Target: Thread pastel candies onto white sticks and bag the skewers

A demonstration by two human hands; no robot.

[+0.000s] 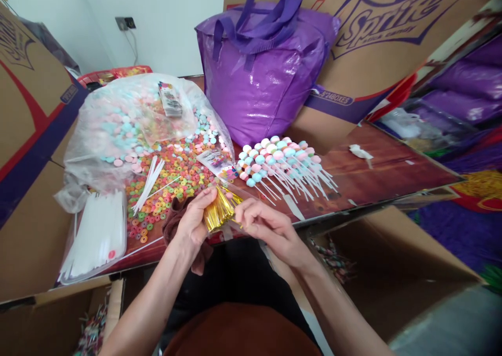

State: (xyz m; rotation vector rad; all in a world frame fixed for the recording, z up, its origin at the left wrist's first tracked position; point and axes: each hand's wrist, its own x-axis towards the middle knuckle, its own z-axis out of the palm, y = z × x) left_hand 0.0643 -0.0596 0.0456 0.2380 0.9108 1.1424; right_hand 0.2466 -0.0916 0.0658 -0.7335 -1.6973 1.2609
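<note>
A fanned bundle of shiny gold twist ties (218,213) is held over the table's front edge. My left hand (197,212) is closed around its left side. At its right end the fingers of my right hand (269,224) are pinched on the ties; their tips are partly hidden. A brown cloth (174,221) lies beside my left wrist. Just beyond my hands, candy lollipops (280,157) in pastel colours are piled with their white sticks toward me. A small printed wrapper stack (217,164) rests on loose ring candies (172,165).
A clear bag (90,115) of pastel candies spreads at the back left, near a pack of white sticks (98,230). Behind stands a purple bag (262,73). Cardboard boxes (396,251) holding wrapped candies sit below the table (396,170).
</note>
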